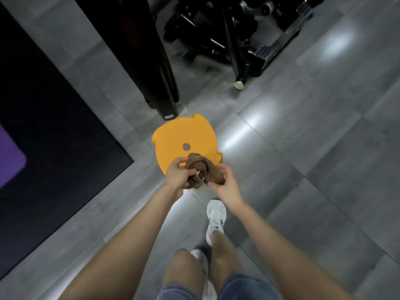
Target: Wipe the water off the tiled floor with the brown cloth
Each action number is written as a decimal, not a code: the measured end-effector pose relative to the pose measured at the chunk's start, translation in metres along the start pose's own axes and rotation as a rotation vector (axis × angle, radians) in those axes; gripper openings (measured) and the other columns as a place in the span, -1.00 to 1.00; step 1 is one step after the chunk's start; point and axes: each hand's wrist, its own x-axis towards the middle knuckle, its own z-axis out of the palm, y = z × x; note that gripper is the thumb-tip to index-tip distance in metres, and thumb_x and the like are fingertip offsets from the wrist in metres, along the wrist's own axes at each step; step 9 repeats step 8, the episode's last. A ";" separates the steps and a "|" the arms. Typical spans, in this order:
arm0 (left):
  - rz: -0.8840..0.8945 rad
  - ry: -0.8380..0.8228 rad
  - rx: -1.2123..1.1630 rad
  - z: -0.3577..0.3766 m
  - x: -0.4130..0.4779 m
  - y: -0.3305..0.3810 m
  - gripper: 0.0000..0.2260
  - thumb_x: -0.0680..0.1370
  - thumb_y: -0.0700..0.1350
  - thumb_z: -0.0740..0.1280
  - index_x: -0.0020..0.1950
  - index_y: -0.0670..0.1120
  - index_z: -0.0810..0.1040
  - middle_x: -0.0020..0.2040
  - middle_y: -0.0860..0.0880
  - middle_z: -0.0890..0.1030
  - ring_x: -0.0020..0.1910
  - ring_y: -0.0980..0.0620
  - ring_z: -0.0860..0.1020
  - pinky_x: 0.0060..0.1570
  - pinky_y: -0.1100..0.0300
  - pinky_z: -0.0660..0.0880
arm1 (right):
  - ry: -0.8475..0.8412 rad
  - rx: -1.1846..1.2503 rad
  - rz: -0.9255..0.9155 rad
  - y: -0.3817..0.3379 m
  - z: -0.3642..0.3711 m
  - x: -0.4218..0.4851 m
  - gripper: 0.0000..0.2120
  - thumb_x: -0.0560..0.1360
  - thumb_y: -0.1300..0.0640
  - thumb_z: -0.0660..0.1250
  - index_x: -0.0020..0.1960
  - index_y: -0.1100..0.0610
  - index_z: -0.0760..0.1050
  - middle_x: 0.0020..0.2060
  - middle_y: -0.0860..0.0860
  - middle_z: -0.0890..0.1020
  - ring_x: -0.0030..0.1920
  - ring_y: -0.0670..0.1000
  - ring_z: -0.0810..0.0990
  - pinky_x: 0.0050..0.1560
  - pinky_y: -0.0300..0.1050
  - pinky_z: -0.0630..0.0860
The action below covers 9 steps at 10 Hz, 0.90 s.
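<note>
Brown cloth, bunched, gripped by left hand and right hand; no legible writing.

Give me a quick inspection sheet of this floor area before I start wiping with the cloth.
Surface: grey tiled floor, glossy with light reflections; water cannot be told apart from glare.
Job's things: brown cloth, bunched up, held above the floor.
Clutter: orange stool directly below the cloth.
Grippers: left hand and right hand each have a grip on the cloth.
Cables: nothing seen.
Surroundings: black equipment frame, dark mat, white shoe.
</note>
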 end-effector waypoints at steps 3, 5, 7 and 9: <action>-0.373 -0.367 0.093 0.004 0.118 0.002 -0.81 0.52 -0.36 0.25 0.04 -0.10 0.46 -0.19 -0.14 0.56 -0.23 -0.04 0.55 -0.18 0.05 0.55 | 0.341 -0.237 0.228 -0.029 0.022 0.062 -0.69 0.37 0.21 0.33 0.07 -0.03 0.56 -0.03 0.07 0.70 0.08 0.17 0.59 0.12 -0.02 0.44; -0.172 -0.210 0.187 0.005 0.191 -0.003 -0.65 0.50 -0.38 0.23 0.27 -0.16 0.45 0.17 -0.24 0.56 -0.05 -0.09 0.55 -0.16 0.18 0.49 | 0.308 -0.225 0.228 -0.011 0.050 0.124 -0.64 0.46 0.19 0.26 0.23 -0.01 0.52 0.11 0.06 0.65 0.17 0.14 0.55 0.23 0.04 0.43; -0.026 -0.212 0.456 -0.011 0.204 0.007 -0.46 0.47 -0.32 0.21 0.44 -0.03 0.30 0.41 -0.16 0.39 0.35 -0.19 0.41 0.33 -0.08 0.42 | 0.367 -0.483 0.140 -0.006 0.082 0.142 -0.53 0.44 0.22 0.20 0.35 0.12 0.42 0.20 0.15 0.53 0.17 0.25 0.46 0.16 0.06 0.40; -0.006 -0.219 0.525 -0.018 0.194 0.011 -0.51 0.50 -0.29 0.22 0.43 -0.06 0.32 0.42 -0.18 0.36 0.36 -0.23 0.38 0.32 -0.09 0.43 | 0.487 -0.583 0.058 -0.005 0.089 0.132 -0.53 0.29 0.16 0.15 0.15 0.18 0.56 0.00 0.20 0.61 -0.05 0.31 0.57 0.00 0.11 0.44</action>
